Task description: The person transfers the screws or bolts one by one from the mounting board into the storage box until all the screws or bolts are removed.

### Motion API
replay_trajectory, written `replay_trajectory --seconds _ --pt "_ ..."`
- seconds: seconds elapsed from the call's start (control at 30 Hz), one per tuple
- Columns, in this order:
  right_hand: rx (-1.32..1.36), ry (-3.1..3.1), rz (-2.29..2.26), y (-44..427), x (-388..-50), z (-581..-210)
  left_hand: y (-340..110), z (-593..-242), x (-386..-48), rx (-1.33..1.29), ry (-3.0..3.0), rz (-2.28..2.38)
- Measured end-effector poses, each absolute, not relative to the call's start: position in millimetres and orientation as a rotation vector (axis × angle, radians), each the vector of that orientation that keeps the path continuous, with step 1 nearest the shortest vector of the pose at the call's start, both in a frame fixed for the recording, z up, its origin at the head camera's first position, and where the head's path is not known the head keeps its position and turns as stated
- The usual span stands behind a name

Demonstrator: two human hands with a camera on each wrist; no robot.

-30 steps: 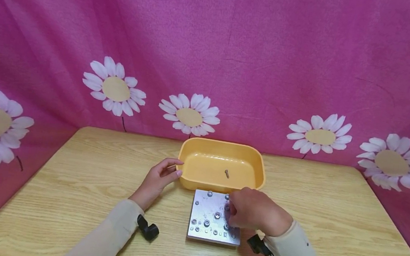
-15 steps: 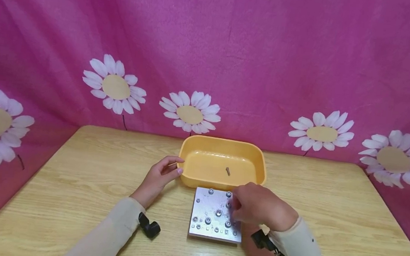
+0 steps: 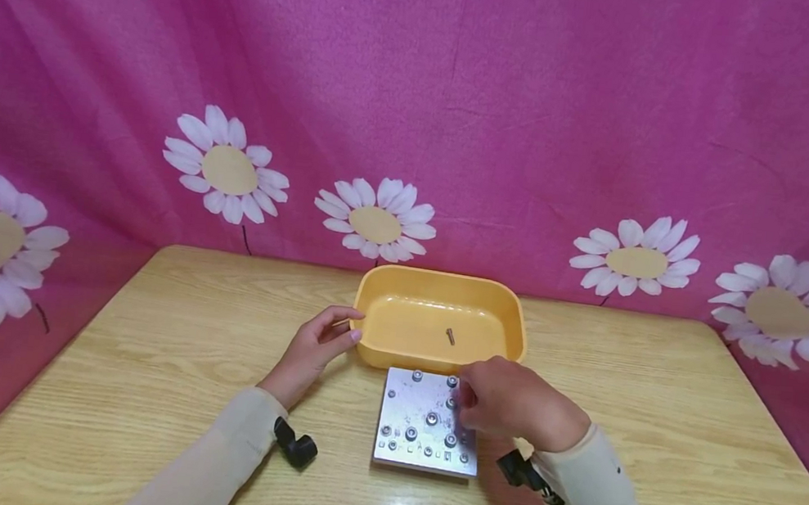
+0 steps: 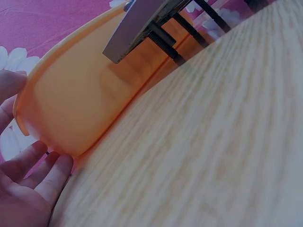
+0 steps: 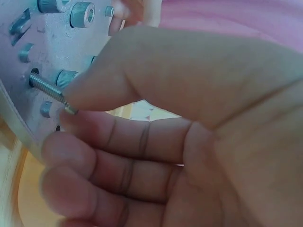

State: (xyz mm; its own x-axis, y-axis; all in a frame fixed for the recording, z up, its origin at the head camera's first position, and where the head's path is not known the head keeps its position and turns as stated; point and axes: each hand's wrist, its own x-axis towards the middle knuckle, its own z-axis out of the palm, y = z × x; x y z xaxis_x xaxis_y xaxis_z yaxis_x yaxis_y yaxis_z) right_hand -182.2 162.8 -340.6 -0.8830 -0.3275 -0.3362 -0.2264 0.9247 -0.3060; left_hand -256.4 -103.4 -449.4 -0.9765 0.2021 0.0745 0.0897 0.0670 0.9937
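My right hand (image 3: 518, 403) pinches a small screw (image 5: 47, 89) between thumb and index finger. The threaded end of the screw sits in a hole of the metal plate (image 3: 406, 407), and the pinched end is partly covered by the fingertips. Several socket-head screws stand in the plate, and the left wrist view shows threaded shafts (image 4: 163, 41) jutting from its underside. At the left end of the yellow plastic bin (image 3: 393, 362), my left hand (image 3: 308, 351) holds the rim, with other fingers against the outer wall. One loose screw (image 3: 450, 336) lies inside the bin.
The wooden table (image 3: 221, 307) carries the bin directly behind the plate. A pink curtain (image 3: 508, 115) with printed daisies hangs along the table's back and sides. Each wrist bears a black camera mount, such as the left mount (image 3: 295, 445).
The whole head view has shifted slightly, with the scene a little higher in the picture. Both hands keep their places at the plate and the bin.
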Motion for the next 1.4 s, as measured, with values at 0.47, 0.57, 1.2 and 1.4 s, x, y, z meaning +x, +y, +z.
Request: replay_trajectory --seconds 0.47,0.57,1.2,1.4 --pt "-0.393 2.709 -0.369 162.0 -183.1 -340.8 -103.2 -447.8 -256.3 0.287 2.226 2.062" --pt "-0.405 2.712 -0.362 161.9 -182.6 -340.6 -102.9 -448.3 -256.8 0.291 2.224 2.066" --pt "-0.376 2.661 -0.402 164.9 -182.1 -339.7 -103.0 -448.4 -256.6 0.252 2.218 2.061" --pt "-0.352 2.649 -0.422 165.0 -180.6 -340.0 -102.4 -449.8 -257.3 0.247 2.230 2.056"
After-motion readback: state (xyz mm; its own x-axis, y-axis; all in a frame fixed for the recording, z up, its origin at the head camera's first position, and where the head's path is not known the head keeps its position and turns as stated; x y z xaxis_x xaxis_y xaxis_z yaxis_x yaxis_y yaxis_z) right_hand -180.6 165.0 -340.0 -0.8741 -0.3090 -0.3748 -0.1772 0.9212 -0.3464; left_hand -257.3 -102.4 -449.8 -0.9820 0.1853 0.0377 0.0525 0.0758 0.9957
